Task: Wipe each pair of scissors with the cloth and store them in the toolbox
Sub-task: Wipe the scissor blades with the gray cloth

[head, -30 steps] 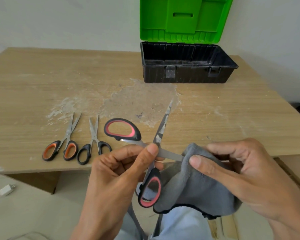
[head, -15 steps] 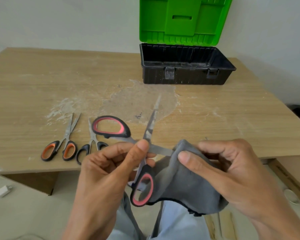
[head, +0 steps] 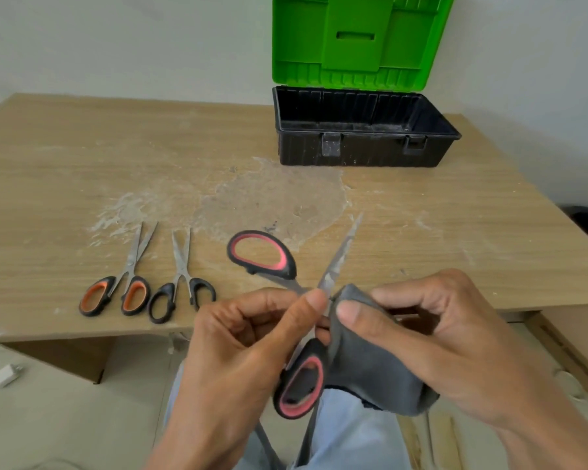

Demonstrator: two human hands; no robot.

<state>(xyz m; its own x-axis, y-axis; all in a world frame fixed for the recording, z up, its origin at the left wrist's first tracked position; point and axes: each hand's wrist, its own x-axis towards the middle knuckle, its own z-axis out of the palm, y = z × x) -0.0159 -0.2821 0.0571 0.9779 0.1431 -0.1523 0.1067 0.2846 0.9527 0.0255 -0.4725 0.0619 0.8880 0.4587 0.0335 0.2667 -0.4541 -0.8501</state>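
Pinching the open red-handled scissors [head: 286, 268] at the pivot, the left hand [head: 238, 337] holds them over the bench [head: 82, 164] edge. The right hand [head: 438, 334] pinches the grey cloth [head: 364, 368] around one blade. The toolbox [head: 364, 147], lid raised, sits at 12 o'clock. The orange-handled scissors [head: 123, 279] and black-handled scissors [head: 180, 283] lie at 9 o'clock.

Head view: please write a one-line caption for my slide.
Left hand holds open scissors; right hand presses a grey cloth on one blade, toolbox open behind.
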